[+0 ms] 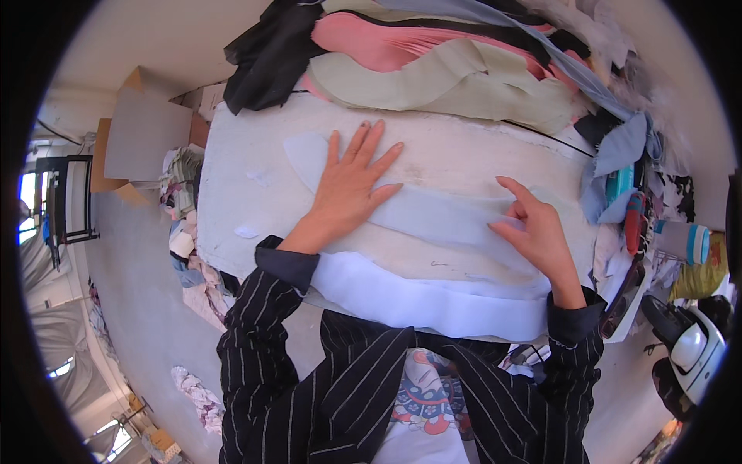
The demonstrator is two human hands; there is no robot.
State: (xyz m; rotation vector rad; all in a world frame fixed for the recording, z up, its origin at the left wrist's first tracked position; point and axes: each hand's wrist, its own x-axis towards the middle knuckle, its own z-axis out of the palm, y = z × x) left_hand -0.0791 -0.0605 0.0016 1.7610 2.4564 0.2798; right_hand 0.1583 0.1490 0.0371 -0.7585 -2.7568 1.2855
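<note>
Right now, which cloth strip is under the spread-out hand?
The pale blue strip in the middle, under the left hand. The white strip lies nearer the striped jacket, the green one at the far side.

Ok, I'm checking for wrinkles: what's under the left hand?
Pale blue fabric shows on both sides of the left hand, on the tabletop; what lies right beneath is hidden.

Daylight showed at the windows [28,190] on the far left, where grey curtains [56,332] hung beyond a plain grey floor [131,255] beside the table [232,201].
</note>
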